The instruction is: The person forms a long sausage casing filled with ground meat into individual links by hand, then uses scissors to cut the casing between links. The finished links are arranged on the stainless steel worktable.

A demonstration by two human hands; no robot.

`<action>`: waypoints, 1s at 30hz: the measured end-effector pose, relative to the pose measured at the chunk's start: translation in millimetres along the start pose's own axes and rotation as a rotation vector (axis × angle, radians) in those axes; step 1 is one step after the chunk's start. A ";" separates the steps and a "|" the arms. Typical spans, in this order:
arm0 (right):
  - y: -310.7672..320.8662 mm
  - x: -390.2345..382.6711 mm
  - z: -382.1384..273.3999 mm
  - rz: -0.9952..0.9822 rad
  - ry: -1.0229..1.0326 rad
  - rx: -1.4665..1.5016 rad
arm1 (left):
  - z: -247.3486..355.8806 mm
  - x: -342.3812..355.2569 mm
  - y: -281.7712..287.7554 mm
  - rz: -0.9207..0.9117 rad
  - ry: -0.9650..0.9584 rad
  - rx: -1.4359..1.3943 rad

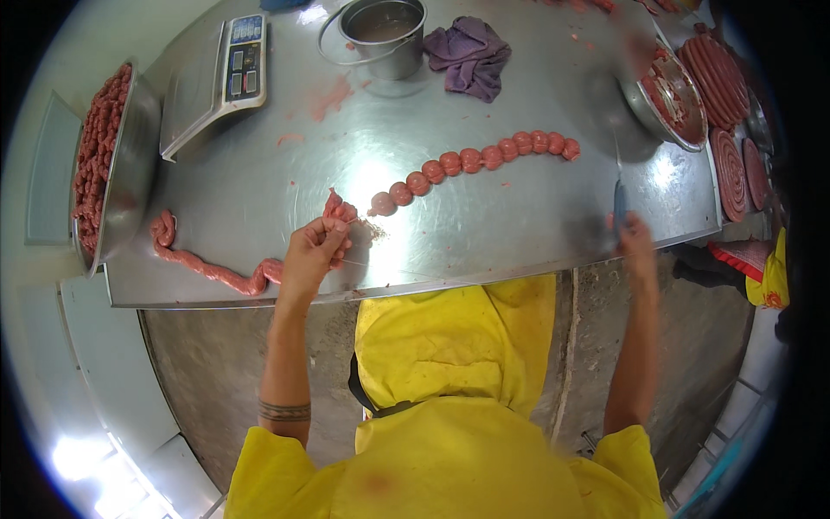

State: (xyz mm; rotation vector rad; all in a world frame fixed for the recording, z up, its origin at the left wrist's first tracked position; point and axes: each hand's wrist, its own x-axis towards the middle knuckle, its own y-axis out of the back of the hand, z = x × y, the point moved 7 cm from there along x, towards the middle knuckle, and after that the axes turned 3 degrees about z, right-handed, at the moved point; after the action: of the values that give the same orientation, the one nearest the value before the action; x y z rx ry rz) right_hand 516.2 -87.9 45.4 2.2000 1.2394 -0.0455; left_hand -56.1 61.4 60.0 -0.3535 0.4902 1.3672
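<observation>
My left hand (316,251) is closed in a pinch on the end of a raw sausage (339,208), near the table's front edge. A thin string runs out from its fingers. The sausage's long unlinked length (212,267) lies curved to the left, partly hidden behind that hand. Beyond and to the right rests a chain of short round sausage links (471,160), apart from the hand. On the right, my right hand (636,235) grips a knife by its blue handle (620,203), the thin blade pointing away from me. Motion slightly blurs this hand.
The metal table (536,216) carries a scale (246,65), a metal bucket (389,52) and a purple cloth (471,56). At left stands a large basin (130,173) of ground meat. A metal bowl (692,130) and coiled sausages (716,78) are at right.
</observation>
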 end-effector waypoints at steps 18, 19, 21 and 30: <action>-221.7 -167.1 -67.8 -0.915 -0.289 0.732 | -53.8 -129.1 104.8 0.239 -0.031 -0.049; -178.5 -149.2 -42.5 -0.760 -0.343 0.645 | -85.8 -160.4 143.6 0.289 0.116 -0.238; -81.8 -114.0 -3.6 -0.446 -0.278 0.598 | -148.7 -223.0 224.0 0.432 0.416 -0.130; 212.1 76.1 118.9 0.345 0.151 -0.605 | -28.5 -126.8 145.3 0.708 -0.589 0.910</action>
State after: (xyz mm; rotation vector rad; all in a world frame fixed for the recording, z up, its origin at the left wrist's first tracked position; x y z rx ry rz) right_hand 756.2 -171.8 28.0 1.8595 0.7874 0.5688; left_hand -218.8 -34.3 108.6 1.0280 0.7060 1.6561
